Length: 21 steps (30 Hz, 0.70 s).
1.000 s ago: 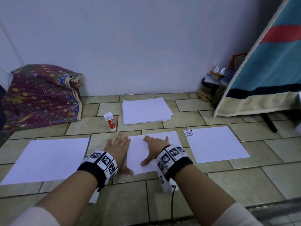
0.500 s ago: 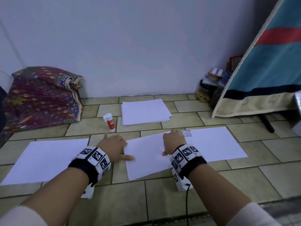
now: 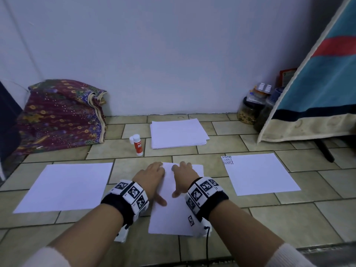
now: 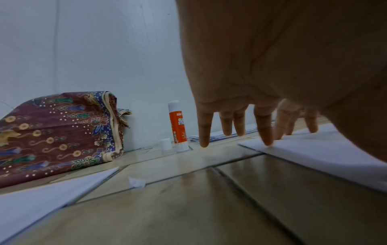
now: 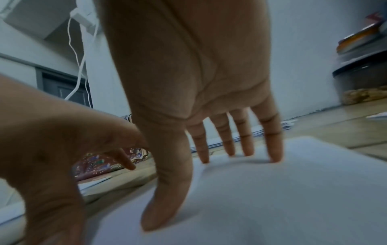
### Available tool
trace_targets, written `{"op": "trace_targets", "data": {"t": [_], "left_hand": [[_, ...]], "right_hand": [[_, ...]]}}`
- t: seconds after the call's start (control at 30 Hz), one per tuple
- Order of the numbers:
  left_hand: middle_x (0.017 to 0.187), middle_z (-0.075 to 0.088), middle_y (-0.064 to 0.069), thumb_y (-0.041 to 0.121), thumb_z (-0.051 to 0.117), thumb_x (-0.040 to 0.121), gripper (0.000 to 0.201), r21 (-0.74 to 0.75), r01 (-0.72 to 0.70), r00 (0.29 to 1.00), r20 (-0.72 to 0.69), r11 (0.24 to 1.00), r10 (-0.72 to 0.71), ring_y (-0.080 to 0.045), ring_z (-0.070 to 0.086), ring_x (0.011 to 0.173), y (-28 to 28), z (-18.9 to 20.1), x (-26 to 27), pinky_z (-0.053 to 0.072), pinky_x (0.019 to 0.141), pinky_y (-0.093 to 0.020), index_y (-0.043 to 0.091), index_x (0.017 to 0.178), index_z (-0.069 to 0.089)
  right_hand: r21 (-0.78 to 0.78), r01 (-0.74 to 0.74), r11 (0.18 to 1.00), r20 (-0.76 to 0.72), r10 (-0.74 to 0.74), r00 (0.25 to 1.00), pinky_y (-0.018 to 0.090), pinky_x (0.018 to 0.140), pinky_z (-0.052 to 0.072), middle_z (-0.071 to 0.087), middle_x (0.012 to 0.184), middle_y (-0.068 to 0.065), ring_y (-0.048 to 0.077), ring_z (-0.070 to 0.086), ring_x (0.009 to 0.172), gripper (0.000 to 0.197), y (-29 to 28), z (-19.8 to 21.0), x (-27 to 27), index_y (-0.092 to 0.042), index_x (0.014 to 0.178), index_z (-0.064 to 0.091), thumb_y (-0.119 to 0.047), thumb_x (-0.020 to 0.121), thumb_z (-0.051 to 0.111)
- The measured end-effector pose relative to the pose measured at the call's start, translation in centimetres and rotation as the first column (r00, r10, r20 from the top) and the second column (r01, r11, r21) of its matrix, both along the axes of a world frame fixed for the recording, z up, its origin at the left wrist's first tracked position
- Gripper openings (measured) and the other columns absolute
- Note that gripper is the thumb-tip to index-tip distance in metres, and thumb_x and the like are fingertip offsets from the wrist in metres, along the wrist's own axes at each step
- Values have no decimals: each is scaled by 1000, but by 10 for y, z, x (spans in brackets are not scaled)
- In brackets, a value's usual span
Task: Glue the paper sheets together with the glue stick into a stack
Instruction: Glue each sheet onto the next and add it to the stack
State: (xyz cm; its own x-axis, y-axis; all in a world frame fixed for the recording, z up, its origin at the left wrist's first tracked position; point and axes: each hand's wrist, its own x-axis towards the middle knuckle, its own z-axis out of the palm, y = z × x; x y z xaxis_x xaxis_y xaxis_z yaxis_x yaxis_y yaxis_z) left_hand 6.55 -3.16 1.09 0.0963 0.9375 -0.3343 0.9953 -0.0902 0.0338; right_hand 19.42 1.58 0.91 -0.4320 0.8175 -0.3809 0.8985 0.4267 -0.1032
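A white middle sheet (image 3: 171,212) lies on the tiled floor right before me, turned a little askew. My left hand (image 3: 152,175) lies flat at its left edge, thumb and index finger (image 4: 265,131) touching the paper. My right hand (image 3: 183,173) presses on the sheet's far part with straight fingers (image 5: 274,145). The orange and white glue stick (image 3: 138,145) stands uncapped just beyond the hands, its cap (image 3: 131,139) beside it. A stack of white sheets (image 3: 178,134) lies behind it near the wall.
One blank sheet (image 3: 65,186) lies to the left, and one printed "SAMPLE" (image 3: 260,173) to the right. A patterned folded cloth (image 3: 59,116) sits at the back left. Jars (image 3: 248,110) and a hanging blue towel (image 3: 317,89) stand at the back right.
Both hands slid the middle sheet right toward the printed sheet, then back to the centre, turning it. Now it lies apart from the printed sheet with the hands close together on it.
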Motion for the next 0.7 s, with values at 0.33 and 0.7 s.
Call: {"op": "trace_targets", "data": {"t": [0.33,0.7], "left_hand": [[161,-16,-6,74,66,66,135,-141,-57,994,-96,988,44,-18,-6,149,4,-21,-10,14,117,-49,6,152,-13],[153,27,-7,67,47,86,83,-9,-39,994,-103,999,38,-23,30,138,8,2,-10,28,109,-46,13,146,31]], "right_hand": [[-67,-100,993,-67,96,993,45,115,23,42,147,2,23,40,134,89,13,4,13,-20,149,25,-45,78,73],[189,10,982,208,-51,977,43,97,35,38,137,10,29,28,131,57,13,7,19,-15,134,42,-45,88,60]]}}
